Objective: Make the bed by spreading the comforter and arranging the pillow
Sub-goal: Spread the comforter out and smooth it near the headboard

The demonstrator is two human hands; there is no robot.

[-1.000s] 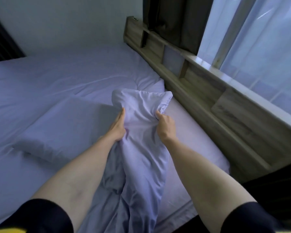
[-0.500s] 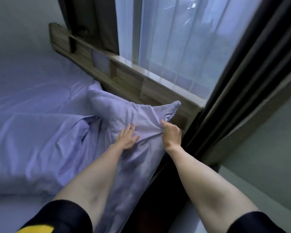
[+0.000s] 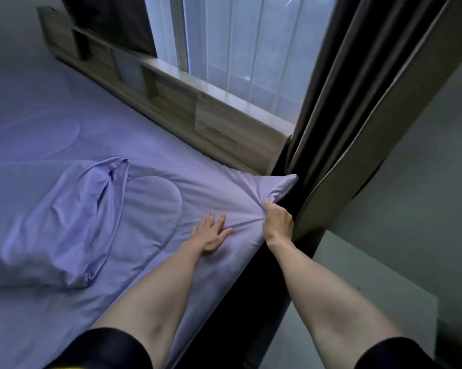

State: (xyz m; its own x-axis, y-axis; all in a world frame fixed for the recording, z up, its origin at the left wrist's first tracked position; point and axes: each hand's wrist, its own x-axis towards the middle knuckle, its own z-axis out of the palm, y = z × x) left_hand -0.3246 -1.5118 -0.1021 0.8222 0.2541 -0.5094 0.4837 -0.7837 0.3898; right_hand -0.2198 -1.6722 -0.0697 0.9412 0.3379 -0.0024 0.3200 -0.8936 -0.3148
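Partly hidden: comforter (image 3: 155,198) corner in right hand (image 3: 277,225)

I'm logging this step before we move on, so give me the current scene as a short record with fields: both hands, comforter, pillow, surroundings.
left hand: left hand open, palm flat on the comforter, pressing near the bed's edge
right hand: right hand closed on the comforter corner, at the bed's corner
comforter: lavender, mostly flat, creases radiating from the gripped corner
pillow: pillow lies on the comforter, left of both hands, untouched
surroundings: wooden headboard shelf along the window; dark curtain beside the right hand
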